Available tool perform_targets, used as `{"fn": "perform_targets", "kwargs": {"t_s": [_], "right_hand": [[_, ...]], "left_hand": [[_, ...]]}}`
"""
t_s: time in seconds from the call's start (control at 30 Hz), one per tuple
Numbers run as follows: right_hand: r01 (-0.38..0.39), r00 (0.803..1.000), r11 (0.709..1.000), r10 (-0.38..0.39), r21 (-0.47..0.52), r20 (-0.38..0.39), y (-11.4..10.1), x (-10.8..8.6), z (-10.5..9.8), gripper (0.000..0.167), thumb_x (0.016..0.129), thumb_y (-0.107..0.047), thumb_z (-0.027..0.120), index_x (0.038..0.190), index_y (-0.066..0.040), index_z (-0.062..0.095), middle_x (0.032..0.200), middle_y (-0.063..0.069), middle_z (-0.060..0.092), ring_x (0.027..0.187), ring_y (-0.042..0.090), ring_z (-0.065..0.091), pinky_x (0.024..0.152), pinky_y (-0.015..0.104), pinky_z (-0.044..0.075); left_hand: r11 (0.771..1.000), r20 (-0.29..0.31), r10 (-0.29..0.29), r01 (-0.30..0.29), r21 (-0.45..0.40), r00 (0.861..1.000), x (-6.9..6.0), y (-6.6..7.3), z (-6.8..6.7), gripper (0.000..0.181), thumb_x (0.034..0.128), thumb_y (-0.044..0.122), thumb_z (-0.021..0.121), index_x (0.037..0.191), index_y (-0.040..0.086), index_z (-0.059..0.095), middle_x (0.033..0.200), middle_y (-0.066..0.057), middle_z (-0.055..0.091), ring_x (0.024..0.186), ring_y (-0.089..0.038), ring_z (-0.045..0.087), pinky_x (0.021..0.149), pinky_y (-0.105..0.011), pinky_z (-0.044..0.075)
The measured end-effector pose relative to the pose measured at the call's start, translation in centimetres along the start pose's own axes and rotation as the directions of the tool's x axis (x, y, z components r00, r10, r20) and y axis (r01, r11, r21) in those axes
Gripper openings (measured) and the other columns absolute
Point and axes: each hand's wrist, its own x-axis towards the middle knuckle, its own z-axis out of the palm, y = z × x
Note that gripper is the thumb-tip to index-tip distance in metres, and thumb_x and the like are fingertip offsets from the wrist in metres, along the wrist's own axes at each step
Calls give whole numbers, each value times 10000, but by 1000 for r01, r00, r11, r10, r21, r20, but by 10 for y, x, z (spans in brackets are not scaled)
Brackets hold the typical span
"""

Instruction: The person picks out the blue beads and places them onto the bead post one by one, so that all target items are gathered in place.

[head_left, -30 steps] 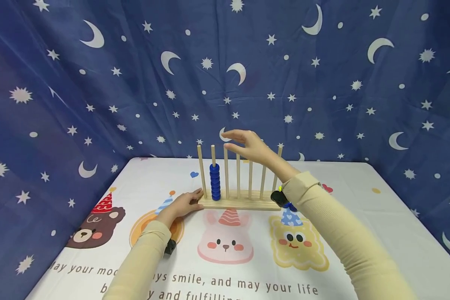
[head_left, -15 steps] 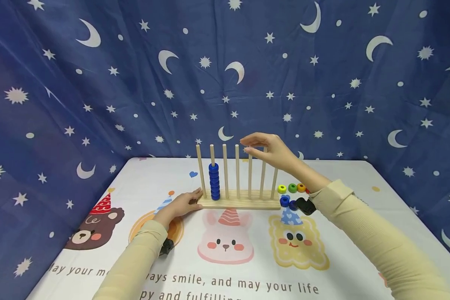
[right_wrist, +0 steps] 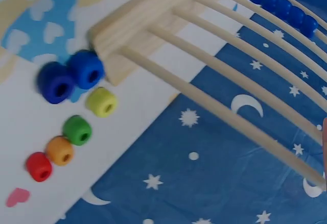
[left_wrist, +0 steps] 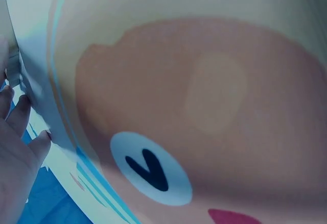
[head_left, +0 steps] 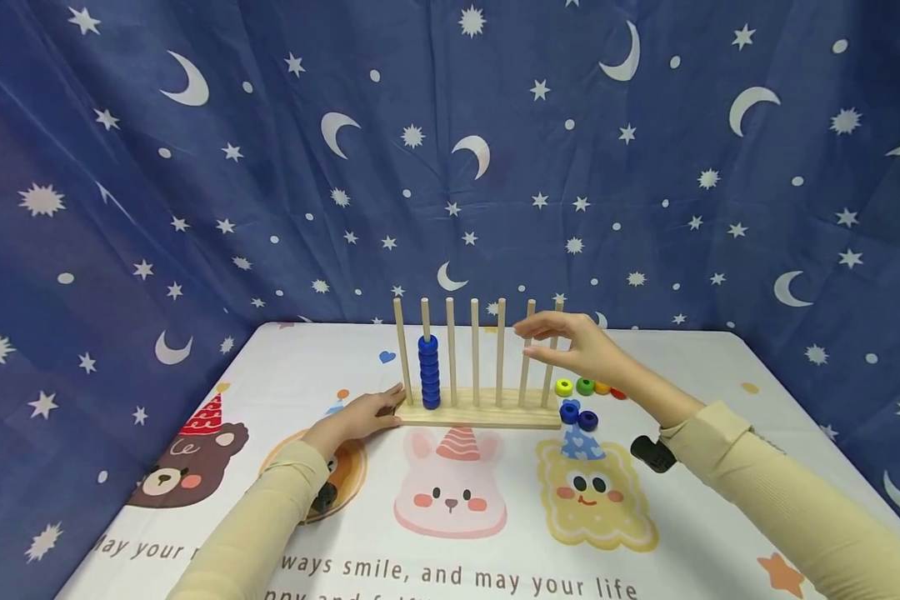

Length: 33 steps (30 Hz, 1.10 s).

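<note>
A wooden peg rack [head_left: 480, 414], a row of several upright rods on a flat base, stands mid-table in the head view. Its second rod from the left carries a stack of blue beads [head_left: 430, 372]. My left hand [head_left: 354, 417] holds the base's left end, thumb toward the front and fingers toward the back. My right hand [head_left: 573, 342] hovers by the tops of the two rightmost rods, thumb and fingers apart with nothing visible between them. Two loose blue beads [right_wrist: 55, 82] lie by the base's right end.
Near them lie a yellow bead [right_wrist: 102, 102], a green bead [right_wrist: 77, 130], an orange bead [right_wrist: 60, 150] and a red bead [right_wrist: 39, 166]. A printed white cloth [head_left: 450, 483] covers the table; a blue star-and-moon curtain [head_left: 450, 167] hangs behind and at the sides.
My right hand has moved right and slightly down, from above the third rod to the rightmost rods, uncovering the loose beads. My left hand stays at the base's left end.
</note>
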Motion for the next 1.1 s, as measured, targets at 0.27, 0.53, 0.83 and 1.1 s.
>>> {"fn": "perform_targets", "kwargs": {"t_s": [0.27, 0.53, 0.83, 1.1], "right_hand": [[-44, 999, 999, 44, 23, -10, 14, -19, 7, 289, 868, -94, 662, 1141, -1, 636, 1127, 132, 674, 1029, 255, 633, 924, 422, 513], [10, 1000, 1000, -10, -5, -8, 24, -32, 17, 279, 837, -76, 692, 1105, -7, 656, 1081, 116, 697, 971, 229, 654, 874, 361, 546], [-45, 998, 998, 47, -43, 38, 40, -48, 23, 293, 838, -103, 697, 1104, 12, 648, 1075, 163, 692, 966, 292, 656, 850, 397, 556], [-112, 993, 992, 114, -51, 30, 54, -59, 25, 281, 841, -109, 698, 1093, 8, 655, 1035, 141, 703, 921, 257, 668, 802, 293, 569]], "left_hand": [[1000, -8, -17, 17, -6, 1000, -3, 0, 1, 558, 929, 194, 577, 1385, -73, 398, 1484, -257, 306, 1333, -441, 351, 1107, -513, 305], [1000, -22, -13, 13, 1, 1000, -4, 1, 5, 549, 932, 198, 573, 1384, -63, 406, 1481, -246, 319, 1327, -433, 367, 1099, -515, 319], [999, -24, -48, 48, -4, 999, -4, 0, 2, 551, 921, 214, 588, 1378, -48, 427, 1478, -223, 346, 1339, -427, 353, 1107, -517, 306], [999, -48, 18, -20, -34, 999, -5, -5, 2, 587, 938, 348, 545, 1409, 24, 415, 1502, -151, 340, 1337, -397, 374, 1118, -445, 331]]}}
